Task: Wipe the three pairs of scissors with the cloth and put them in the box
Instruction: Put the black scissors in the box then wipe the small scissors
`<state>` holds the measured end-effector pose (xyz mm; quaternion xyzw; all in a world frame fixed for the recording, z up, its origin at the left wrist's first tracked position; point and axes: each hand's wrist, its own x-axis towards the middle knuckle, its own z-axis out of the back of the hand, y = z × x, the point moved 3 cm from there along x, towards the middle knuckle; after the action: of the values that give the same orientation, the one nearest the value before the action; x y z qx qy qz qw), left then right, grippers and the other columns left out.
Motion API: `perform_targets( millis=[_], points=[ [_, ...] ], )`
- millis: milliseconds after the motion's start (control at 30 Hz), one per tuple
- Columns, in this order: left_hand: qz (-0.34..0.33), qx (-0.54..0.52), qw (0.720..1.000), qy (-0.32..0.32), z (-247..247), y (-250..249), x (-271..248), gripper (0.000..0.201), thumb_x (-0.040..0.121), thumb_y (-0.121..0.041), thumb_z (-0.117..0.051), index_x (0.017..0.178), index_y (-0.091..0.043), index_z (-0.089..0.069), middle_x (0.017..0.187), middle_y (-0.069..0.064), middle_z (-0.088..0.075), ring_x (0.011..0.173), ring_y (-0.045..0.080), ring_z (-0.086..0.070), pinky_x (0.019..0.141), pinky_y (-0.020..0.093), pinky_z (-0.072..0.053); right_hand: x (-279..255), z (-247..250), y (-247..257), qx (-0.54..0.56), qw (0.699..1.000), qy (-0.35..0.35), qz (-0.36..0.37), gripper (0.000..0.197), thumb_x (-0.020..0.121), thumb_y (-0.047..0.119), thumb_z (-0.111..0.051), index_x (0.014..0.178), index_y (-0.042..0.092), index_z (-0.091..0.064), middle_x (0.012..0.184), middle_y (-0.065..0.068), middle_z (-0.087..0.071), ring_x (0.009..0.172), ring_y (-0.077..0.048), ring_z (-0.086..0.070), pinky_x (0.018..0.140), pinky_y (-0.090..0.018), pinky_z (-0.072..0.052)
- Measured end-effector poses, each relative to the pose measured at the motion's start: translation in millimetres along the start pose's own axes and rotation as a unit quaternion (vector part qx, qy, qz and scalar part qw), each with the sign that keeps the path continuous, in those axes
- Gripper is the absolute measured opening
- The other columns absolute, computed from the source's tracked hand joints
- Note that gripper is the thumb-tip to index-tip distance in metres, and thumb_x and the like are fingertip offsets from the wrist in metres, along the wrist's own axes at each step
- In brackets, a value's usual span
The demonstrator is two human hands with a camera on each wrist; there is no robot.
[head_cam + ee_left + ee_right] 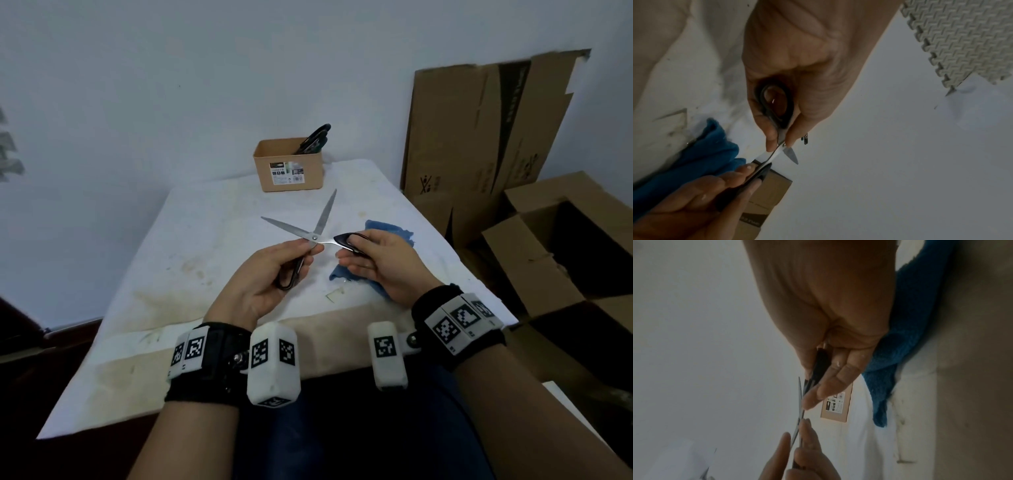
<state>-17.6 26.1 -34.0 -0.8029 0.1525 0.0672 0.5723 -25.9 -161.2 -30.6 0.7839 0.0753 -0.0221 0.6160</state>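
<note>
A pair of steel scissors (313, 228) with black handles hangs over the table with its blades spread wide. My left hand (274, 265) grips one handle loop (777, 105), thumb and finger pinching near the pivot. My right hand (371, 260) holds the other black handle (821, 363) between thumb and fingers. The blue cloth (387, 233) lies on the table under my right hand, not held. The small brown box (289, 166) stands at the table's far edge, with dark-handled scissors (317, 137) sticking out of it.
A stained white cover (205, 246) lies over the table. Flattened cardboard (479, 137) leans on the wall at the right, and open cartons (565, 246) stand beside the table. A small scrap (335, 294) lies near the front edge.
</note>
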Motion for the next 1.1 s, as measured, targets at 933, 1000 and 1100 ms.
perform_targets(
  millis=[933,1000,1100],
  points=[
    [-0.088,0.043,0.980,-0.174,56,-20,-2,0.017,0.093,-0.021,-0.069,0.102,-0.008,-0.074,0.080,-0.002,-0.072,0.057,0.003,-0.052,0.046,0.012,-0.042,41,-15,18,-0.733,0.673,0.091,-0.038,0.025,0.090,0.022,-0.063,0.103,0.003,-0.073,0.107,-0.015,-0.071,0.105,-0.030,-0.063,0.094,-0.039,-0.050],
    [-0.086,0.050,0.980,-0.170,54,-20,-2,0.014,0.093,-0.021,-0.069,0.098,-0.009,-0.074,0.079,-0.002,-0.073,0.057,0.003,-0.052,0.047,0.012,-0.041,43,-9,30,-0.689,0.724,0.045,0.010,0.019,0.088,0.018,-0.065,0.094,0.002,-0.072,0.099,-0.014,-0.071,0.096,-0.028,-0.064,0.082,-0.032,-0.049],
    [-0.085,0.078,0.981,-0.154,47,-24,-2,0.013,0.093,-0.022,-0.069,0.097,-0.010,-0.075,0.078,-0.004,-0.073,0.060,0.004,-0.053,0.051,0.014,-0.041,36,3,64,-0.485,0.858,-0.099,0.137,0.013,0.090,0.014,-0.064,0.088,0.001,-0.067,0.084,-0.009,-0.066,0.079,-0.021,-0.059,0.070,-0.028,-0.045]
  ],
)
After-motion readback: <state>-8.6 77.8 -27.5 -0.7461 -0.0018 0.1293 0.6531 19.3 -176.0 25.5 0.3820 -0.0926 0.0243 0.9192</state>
